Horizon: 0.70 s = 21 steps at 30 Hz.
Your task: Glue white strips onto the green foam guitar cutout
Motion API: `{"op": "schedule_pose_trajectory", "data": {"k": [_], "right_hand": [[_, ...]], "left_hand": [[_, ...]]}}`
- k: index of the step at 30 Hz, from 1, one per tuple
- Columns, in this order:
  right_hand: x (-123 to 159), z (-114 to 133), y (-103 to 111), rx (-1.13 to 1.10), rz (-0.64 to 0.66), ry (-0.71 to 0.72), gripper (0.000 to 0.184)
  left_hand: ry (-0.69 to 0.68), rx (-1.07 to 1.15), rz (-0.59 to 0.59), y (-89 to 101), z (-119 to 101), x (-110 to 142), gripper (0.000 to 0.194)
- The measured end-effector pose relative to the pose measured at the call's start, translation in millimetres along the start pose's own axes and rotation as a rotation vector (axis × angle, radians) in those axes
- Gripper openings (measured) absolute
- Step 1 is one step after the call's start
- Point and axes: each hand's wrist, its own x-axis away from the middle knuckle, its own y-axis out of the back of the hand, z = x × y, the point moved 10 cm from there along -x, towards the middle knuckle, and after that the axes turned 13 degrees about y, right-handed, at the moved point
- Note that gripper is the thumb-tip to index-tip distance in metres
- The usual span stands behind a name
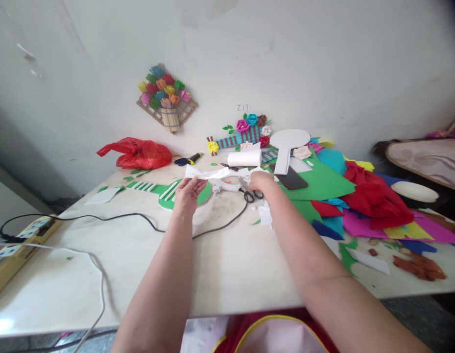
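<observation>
Looking down across a pale table (139, 274). Covered on the right with a large green sheet (323, 179) and crumpled red material (377, 196); occupied toward the left rear by a red plastic bag (141, 153). Carrying, behind the right hand (264, 182), a white cutout (290, 138) with a round head, partly over a dark flat object (295, 179). Reaching the left hand (189, 193) over a green cutout (204, 196) with white bars. Pinching a white strip (212, 174) near its left end, left fingers together on it; stretched toward the right hand, in front of a white roll (245, 158). Hard to tell the right fingers' state, partly hidden, close to black-handled scissors (249, 197). Placed between both hands, beside the scissors, with a white glue gun (227, 187).
</observation>
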Motion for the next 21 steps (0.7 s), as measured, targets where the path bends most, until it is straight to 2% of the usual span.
{"op": "schedule_pose_trajectory", "data": {"k": [4, 8, 15, 21], "right_hand": [[0, 15, -6, 0.062, 0.033, 0.038, 0.045], [1, 21, -7, 0.097, 0.008, 0.058, 0.047], [5, 19, -2, 0.080, 0.008, 0.093, 0.044], [10, 7, 15, 0.037, -0.024, 0.060, 0.039]], "left_hand": [[0.009, 0.006, 0.011, -0.2, 1, 0, 0.017], [0.021, 0.001, 0.010, -1.3, 2, 1, 0.015], [0.018, -0.005, 0.000, 2.6, 2, -1, 0.012], [0.028, 0.030, -0.030, 8.5, 3, -1, 0.011]]}}
